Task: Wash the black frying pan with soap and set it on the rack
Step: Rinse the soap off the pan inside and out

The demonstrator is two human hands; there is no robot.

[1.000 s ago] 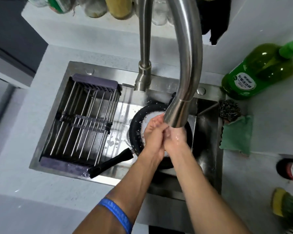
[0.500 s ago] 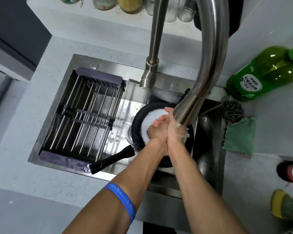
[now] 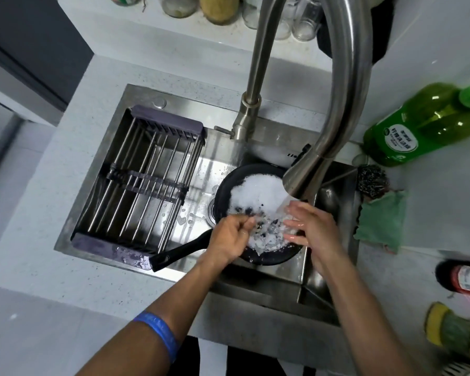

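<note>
Wet hands (image 3: 229,234) (image 3: 314,226) — over sudsy (black) pan (image 3: 224,191)

Both forearms are bare, with no sleeves in view. The left forearm carries one blue band-type wristband (image 3: 158,337), flat and smooth, with faint markings too small to read. The left hand (image 3: 228,240) and right hand (image 3: 314,226) are ungloved, wet and glossy.

Faucet spout (image 3: 337,109) hangs low over the pan (image 3: 258,213), blocking access from above. Rack (image 3: 144,185) fills the sink's (image 3: 329,280) left half.
</note>
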